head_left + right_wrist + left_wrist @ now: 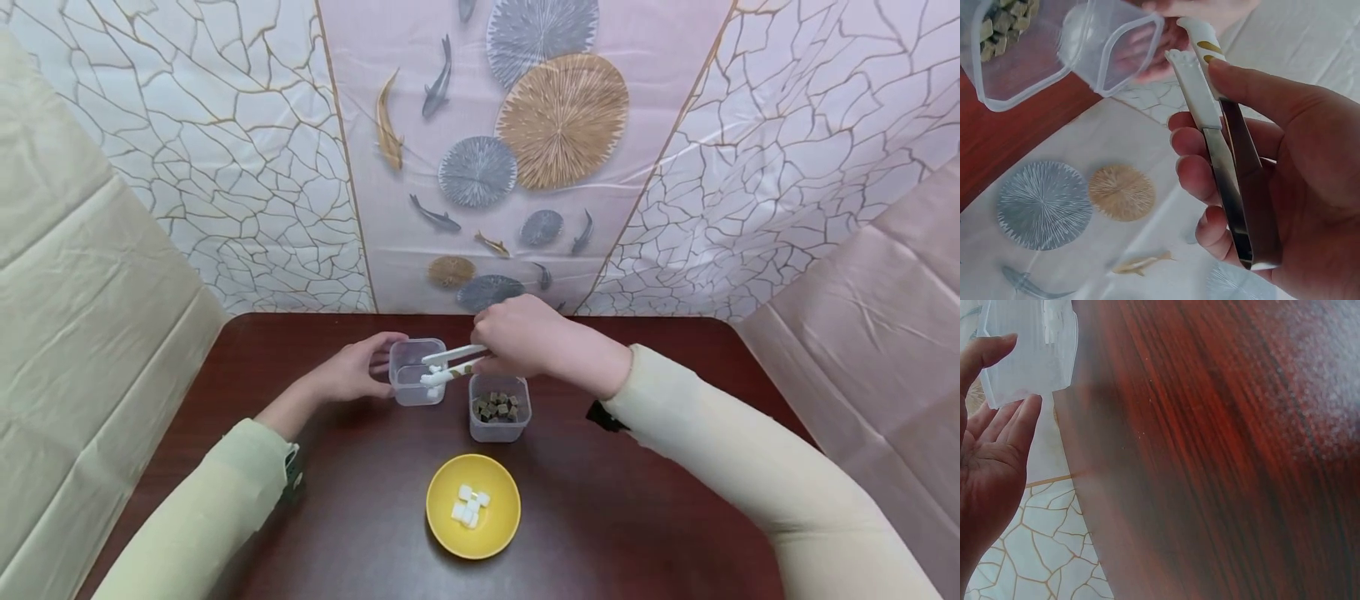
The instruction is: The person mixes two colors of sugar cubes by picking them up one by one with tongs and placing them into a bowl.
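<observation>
My left hand point(348, 367) grips a clear plastic container point(408, 395) at its left side, thumb and fingers on opposite walls; the left wrist view shows the same container point(1029, 365) from below the rim. A small white piece point(432, 393) shows inside it. My right hand point(521, 333) holds tongs point(450, 372) with white tips and metal arms. Those tips are apart over the container, and nothing is visible between them. In the right wrist view, thumb and fingers press the tongs point(1221, 164) from both sides.
A second clear container point(498, 434) with several brown cubes point(497, 406) stands just right of the first. Closer to me is a yellow bowl point(442, 529) with several white cubes point(470, 510). The dark wood table point(360, 517) ends at a patterned cloth backdrop point(420, 275).
</observation>
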Demonstrator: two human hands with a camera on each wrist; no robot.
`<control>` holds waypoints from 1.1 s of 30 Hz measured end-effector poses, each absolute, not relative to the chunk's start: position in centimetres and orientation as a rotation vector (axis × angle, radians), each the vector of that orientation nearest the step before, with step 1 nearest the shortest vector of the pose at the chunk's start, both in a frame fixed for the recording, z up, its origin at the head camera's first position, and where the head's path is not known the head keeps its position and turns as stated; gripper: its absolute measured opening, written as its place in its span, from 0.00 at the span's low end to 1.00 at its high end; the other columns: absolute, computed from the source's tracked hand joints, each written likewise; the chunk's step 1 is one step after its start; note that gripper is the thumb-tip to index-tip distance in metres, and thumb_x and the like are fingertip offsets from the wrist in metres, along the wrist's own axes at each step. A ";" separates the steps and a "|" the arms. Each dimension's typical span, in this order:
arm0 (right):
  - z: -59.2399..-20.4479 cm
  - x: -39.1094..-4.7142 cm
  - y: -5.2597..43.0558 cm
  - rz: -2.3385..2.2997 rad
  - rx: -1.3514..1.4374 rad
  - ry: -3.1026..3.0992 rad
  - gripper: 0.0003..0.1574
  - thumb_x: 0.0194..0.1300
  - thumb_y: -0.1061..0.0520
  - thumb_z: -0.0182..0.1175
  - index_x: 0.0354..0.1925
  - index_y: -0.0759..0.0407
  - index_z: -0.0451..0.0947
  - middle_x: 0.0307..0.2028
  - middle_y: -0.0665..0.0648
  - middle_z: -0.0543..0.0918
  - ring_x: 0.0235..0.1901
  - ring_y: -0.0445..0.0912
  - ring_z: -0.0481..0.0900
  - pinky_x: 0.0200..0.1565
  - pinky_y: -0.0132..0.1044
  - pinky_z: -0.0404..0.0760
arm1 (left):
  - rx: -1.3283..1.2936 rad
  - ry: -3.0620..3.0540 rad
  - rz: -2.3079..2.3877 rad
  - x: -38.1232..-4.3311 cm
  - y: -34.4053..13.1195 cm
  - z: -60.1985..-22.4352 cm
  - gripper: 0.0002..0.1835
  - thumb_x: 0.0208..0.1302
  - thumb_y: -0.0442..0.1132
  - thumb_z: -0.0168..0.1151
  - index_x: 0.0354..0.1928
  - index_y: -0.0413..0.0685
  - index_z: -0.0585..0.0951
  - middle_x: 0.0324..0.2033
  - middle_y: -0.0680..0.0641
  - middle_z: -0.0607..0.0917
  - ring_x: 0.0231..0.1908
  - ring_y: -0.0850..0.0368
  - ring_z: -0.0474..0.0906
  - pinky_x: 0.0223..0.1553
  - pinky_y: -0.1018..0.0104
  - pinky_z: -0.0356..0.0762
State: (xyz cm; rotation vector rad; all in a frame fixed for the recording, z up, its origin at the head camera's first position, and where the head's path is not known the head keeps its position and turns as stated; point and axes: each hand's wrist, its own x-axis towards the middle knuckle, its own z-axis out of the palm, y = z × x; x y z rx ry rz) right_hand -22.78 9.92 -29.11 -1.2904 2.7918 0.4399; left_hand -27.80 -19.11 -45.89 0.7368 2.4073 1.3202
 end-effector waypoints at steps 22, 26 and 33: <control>-33.0 -27.3 2.9 0.878 -1.141 2.683 0.15 0.69 0.41 0.72 0.45 0.48 0.90 0.45 0.50 0.91 0.41 0.49 0.89 0.45 0.47 0.91 | 0.758 2.369 1.364 -27.7 -19.1 -45.8 0.45 0.59 0.25 0.75 0.77 0.34 0.64 0.70 0.31 0.76 0.71 0.32 0.73 0.70 0.46 0.76; -33.3 -27.3 2.0 0.927 -1.117 2.665 0.15 0.71 0.42 0.70 0.48 0.47 0.90 0.47 0.49 0.91 0.42 0.47 0.89 0.45 0.45 0.92 | 0.758 2.374 1.359 -27.7 -19.2 -45.9 0.45 0.59 0.24 0.75 0.77 0.34 0.64 0.70 0.31 0.76 0.71 0.32 0.73 0.70 0.45 0.76; -33.9 -26.9 0.8 1.033 -1.082 2.633 0.21 0.72 0.40 0.69 0.58 0.44 0.88 0.54 0.48 0.89 0.47 0.46 0.88 0.46 0.43 0.91 | 0.761 2.378 1.359 -27.7 -19.2 -45.9 0.45 0.59 0.23 0.75 0.77 0.34 0.64 0.70 0.31 0.75 0.72 0.32 0.73 0.70 0.45 0.76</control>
